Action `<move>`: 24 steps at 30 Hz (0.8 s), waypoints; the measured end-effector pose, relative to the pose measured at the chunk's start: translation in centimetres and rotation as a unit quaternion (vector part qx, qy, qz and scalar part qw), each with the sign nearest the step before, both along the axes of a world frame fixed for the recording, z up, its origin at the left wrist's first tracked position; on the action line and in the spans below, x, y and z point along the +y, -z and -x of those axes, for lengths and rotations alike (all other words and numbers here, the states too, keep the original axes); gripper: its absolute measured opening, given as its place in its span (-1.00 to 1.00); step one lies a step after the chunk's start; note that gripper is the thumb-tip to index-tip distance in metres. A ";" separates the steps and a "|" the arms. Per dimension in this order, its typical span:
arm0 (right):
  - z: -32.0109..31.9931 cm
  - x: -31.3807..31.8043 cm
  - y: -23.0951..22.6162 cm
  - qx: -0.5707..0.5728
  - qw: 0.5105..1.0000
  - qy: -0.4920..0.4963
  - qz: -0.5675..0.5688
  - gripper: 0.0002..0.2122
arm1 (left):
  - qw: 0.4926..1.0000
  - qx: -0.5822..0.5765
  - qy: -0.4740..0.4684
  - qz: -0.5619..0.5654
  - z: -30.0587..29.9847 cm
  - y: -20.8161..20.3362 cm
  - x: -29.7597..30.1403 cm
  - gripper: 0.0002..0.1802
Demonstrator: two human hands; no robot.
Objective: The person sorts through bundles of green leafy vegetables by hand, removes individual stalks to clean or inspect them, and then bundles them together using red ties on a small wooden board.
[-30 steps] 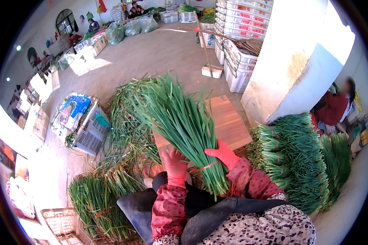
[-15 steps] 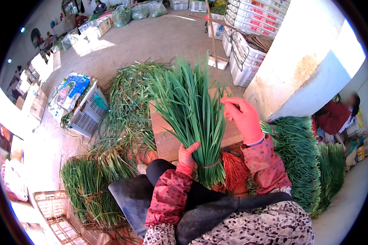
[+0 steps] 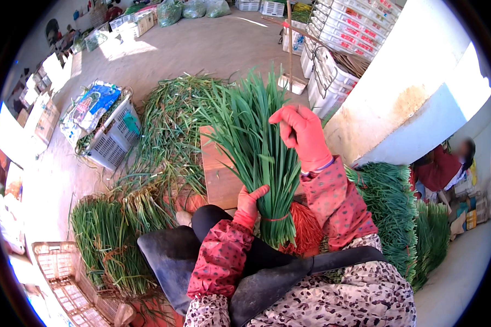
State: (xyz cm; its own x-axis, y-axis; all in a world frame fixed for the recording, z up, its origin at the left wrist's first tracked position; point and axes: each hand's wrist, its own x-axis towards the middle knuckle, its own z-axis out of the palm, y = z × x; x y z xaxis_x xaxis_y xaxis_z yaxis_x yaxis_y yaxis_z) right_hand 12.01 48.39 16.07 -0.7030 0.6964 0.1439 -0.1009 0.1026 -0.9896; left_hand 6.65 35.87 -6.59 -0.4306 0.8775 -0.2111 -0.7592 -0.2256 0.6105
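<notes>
A bunch of green chives (image 3: 264, 158) stands upright over my lap, its leaf tips fanned out away from me. My left hand (image 3: 247, 207), in an orange-red glove, is wrapped round its lower left side. Just below that grip a red tie (image 3: 275, 218) circles the stems. My right hand (image 3: 305, 136), gloved alike, is at the right side of the upper leaves with its fingers curled in; whether a leaf is between them I cannot make out. Behind the bunch is a brown wooden board (image 3: 215, 171). A bundle of red ties (image 3: 306, 229) lies beside the stem ends.
Loose leaves (image 3: 172, 125) are heaped beyond the board. Stacked chives stand left (image 3: 112, 240) and right (image 3: 390, 212). A white crate (image 3: 112, 139) with a bag on top is at far left, a lattice basket (image 3: 65, 289) at near left. A pillar (image 3: 398, 103) rises at right; another person (image 3: 442, 166) sits behind it.
My right hand has moved left, in to the upper leaves. The bunch stands a little more upright, still in my left hand. The view has shifted slightly.
</notes>
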 end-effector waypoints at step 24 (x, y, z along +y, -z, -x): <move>3.6 -4.1 7.4 -0.117 0.992 -0.038 -0.015 -0.91 | 0.999 -0.027 0.035 -0.004 0.4 1.2 -0.2 -0.64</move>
State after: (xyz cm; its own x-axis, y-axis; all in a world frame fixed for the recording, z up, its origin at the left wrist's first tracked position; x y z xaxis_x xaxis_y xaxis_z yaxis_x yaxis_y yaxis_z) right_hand 8.40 44.28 8.64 -0.7706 0.6372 -0.0090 0.1221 0.1338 -0.9835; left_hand 6.25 35.65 -7.79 -0.3563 0.9066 -0.2260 -0.8053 -0.1753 0.5663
